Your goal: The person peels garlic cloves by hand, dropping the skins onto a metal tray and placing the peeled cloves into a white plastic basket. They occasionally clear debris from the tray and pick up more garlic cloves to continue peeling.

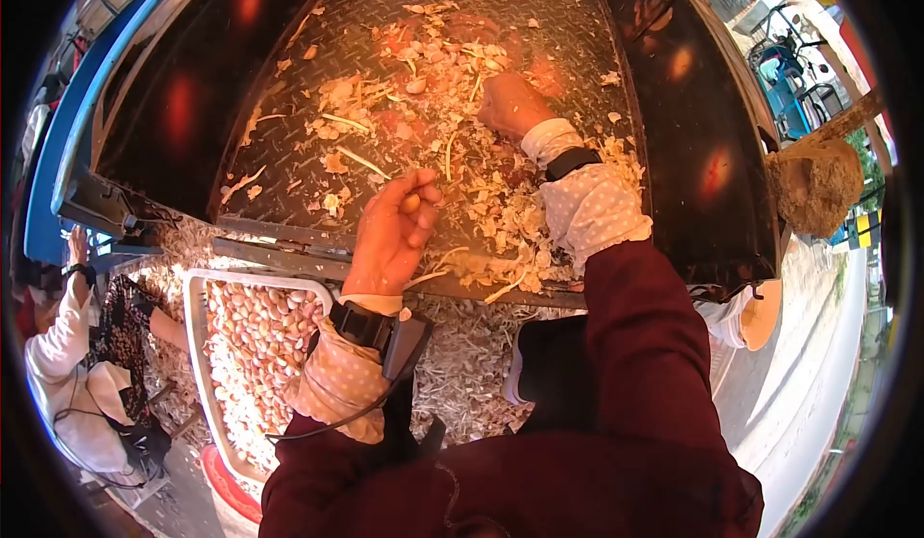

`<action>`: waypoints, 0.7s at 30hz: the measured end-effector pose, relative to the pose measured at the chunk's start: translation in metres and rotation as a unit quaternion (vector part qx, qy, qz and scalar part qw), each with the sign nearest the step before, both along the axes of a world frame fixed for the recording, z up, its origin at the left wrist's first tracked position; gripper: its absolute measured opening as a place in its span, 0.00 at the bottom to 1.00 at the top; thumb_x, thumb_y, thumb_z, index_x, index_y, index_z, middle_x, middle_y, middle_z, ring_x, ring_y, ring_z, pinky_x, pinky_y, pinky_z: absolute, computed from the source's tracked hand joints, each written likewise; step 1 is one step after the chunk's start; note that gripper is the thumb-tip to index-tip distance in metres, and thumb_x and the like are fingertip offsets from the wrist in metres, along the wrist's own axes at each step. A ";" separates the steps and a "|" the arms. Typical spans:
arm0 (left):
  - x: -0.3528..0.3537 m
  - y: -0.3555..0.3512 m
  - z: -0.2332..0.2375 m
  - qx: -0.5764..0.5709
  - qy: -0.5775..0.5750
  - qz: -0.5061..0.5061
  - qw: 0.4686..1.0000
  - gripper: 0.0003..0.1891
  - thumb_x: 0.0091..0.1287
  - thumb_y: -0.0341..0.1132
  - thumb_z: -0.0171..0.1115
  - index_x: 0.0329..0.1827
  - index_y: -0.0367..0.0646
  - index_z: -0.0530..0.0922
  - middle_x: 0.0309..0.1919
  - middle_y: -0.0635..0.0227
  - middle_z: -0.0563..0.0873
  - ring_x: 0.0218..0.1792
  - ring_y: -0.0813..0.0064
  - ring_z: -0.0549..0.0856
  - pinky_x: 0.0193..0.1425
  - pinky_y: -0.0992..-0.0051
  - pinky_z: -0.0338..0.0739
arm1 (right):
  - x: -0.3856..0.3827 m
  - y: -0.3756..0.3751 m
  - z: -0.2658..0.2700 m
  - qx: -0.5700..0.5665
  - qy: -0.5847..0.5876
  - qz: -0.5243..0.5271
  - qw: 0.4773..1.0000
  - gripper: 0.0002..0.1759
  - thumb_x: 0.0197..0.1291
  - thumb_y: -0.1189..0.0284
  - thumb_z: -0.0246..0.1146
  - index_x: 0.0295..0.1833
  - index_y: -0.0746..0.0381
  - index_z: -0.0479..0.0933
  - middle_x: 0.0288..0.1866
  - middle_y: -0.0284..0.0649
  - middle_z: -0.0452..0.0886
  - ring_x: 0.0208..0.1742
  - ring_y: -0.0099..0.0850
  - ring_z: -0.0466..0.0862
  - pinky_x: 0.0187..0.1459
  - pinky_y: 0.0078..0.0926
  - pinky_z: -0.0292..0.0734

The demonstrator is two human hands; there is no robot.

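My left hand [390, 235] is turned palm up over the near edge of the metal truck bed, its fingers curled around a garlic clove [411, 203]. Farther forward, my right hand [515, 107] is closed in a fist, knuckles up, low over the bed beside scattered garlic cloves [416, 86] and peelings. What it holds, if anything, is hidden beneath it. Papery garlic skins [496, 225] and dry stalks spread over the dark, treaded bed floor [298, 153].
Below the bed edge at left stands a white crate [195, 345] full of garlic cloves, with a red basin [231, 485] under it. Dark side walls [178, 105] flank the bed. Another person [82, 374] sits at far left. Husks [462, 374] cover the ground.
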State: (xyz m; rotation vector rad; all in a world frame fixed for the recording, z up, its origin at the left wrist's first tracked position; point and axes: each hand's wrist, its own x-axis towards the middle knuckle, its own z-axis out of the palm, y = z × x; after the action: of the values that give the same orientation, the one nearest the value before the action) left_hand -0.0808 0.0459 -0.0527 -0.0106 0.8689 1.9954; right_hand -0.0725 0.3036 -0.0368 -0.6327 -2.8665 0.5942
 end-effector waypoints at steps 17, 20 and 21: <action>-0.003 0.003 -0.001 -0.001 -0.035 0.017 0.999 0.18 0.76 0.44 0.52 0.51 0.34 0.75 0.35 0.62 0.81 0.28 0.79 0.76 0.18 0.86 0.64 | -0.025 -0.016 0.019 -0.264 0.198 0.041 0.943 0.16 0.60 0.66 0.68 0.46 0.69 0.80 0.23 0.37 0.80 0.17 0.26 0.81 0.23 0.24 0.74; -0.004 0.004 -0.002 0.000 -0.034 0.014 0.999 0.17 0.76 0.42 0.52 0.50 0.34 0.76 0.34 0.63 0.81 0.27 0.80 0.76 0.17 0.86 0.63 | -0.058 -0.009 0.004 -0.125 0.092 0.005 0.988 0.13 0.59 0.71 0.67 0.43 0.72 0.80 0.22 0.39 0.81 0.19 0.27 0.82 0.21 0.25 0.76; -0.005 0.004 -0.003 -0.004 -0.038 0.012 0.999 0.17 0.75 0.42 0.52 0.50 0.34 0.76 0.34 0.63 0.81 0.27 0.80 0.76 0.18 0.86 0.63 | -0.066 -0.009 0.000 -0.125 0.092 0.005 0.988 0.13 0.59 0.71 0.67 0.43 0.72 0.80 0.22 0.39 0.81 0.19 0.27 0.82 0.21 0.25 0.76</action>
State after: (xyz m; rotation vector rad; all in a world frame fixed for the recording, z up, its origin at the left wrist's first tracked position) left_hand -0.0857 0.0497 -0.0552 -0.1017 0.8316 2.0007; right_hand -0.1385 0.2949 -0.0364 -0.5638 -2.6459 0.9714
